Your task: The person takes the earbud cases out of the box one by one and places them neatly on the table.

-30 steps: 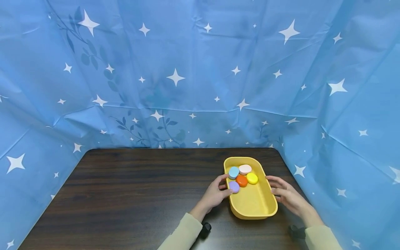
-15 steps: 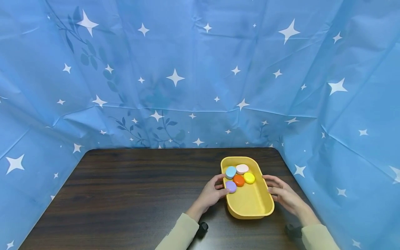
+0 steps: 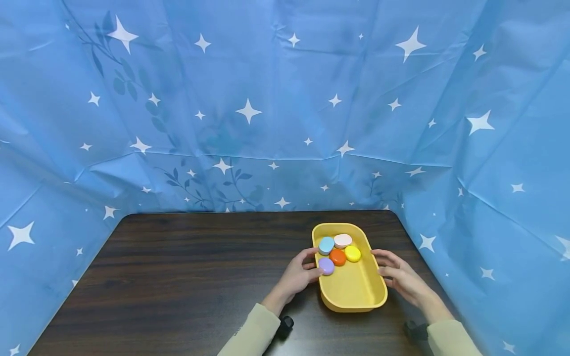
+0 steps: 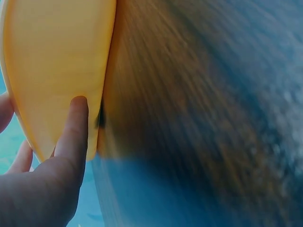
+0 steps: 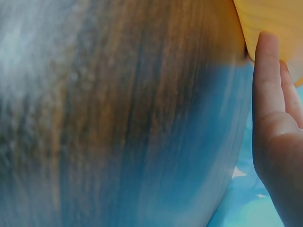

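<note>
A yellow tray (image 3: 354, 289) with rounded corners stands on the right part of the table in the head view. In its far left part lie several smooth, rounded pieces, among them a lilac one (image 3: 327, 266), a red-orange one (image 3: 337, 257) and a yellow one (image 3: 353, 253). My left hand (image 3: 296, 276) holds the tray's left side, its thumb tip over the rim close to the lilac piece. The right hand (image 3: 404, 278) holds the opposite side at the rim. In both wrist views, fingers (image 4: 75, 123) lie along the outer walls.
Behind the pieces sit a pale blue piece (image 3: 326, 245) and a pale pink one (image 3: 342, 241). The dark wood table (image 3: 200, 277) extends to the left. Blue star-patterned cloth (image 3: 267, 123) hangs at the back and sides. A black device (image 3: 285, 326) shows by the left wrist.
Both hands and the tray have shifted left together by a short way, with the pieces keeping their places inside. Both hands keep their hold on its sides.
</note>
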`<state>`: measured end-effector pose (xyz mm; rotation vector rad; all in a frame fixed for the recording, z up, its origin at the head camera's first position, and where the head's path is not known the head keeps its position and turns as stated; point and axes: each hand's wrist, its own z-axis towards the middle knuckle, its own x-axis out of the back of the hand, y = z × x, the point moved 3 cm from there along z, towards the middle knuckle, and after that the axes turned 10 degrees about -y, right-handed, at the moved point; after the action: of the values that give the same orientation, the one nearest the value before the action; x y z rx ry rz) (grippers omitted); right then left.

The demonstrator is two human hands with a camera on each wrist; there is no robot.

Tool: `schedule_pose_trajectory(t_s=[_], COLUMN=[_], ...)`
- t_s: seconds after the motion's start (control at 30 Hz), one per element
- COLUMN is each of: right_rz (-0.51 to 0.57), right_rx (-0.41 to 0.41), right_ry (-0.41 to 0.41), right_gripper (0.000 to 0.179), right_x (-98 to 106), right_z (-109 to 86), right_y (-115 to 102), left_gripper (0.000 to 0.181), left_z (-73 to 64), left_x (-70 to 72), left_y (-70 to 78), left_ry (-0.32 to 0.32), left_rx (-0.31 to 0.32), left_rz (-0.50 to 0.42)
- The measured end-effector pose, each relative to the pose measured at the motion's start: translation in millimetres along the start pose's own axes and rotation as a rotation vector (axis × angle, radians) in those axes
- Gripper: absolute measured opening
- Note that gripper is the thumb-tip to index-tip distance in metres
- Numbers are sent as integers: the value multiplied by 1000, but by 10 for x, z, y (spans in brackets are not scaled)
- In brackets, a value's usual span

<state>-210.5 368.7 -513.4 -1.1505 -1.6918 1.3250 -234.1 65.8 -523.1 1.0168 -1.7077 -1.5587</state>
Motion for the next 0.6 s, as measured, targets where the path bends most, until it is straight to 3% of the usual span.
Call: schedule_pose_trajectory(t_s=[0.6], right_rz=[-8], right_rx=[20], right_ry=[3], right_gripper=[61], right_x=[-118], right_z=[59], right_y=[8], left_gripper=[52], left_z=[-54], left_x=[129], left_y=[-17], left_ry=[-12], left_rx=[8], left_rz=[-27])
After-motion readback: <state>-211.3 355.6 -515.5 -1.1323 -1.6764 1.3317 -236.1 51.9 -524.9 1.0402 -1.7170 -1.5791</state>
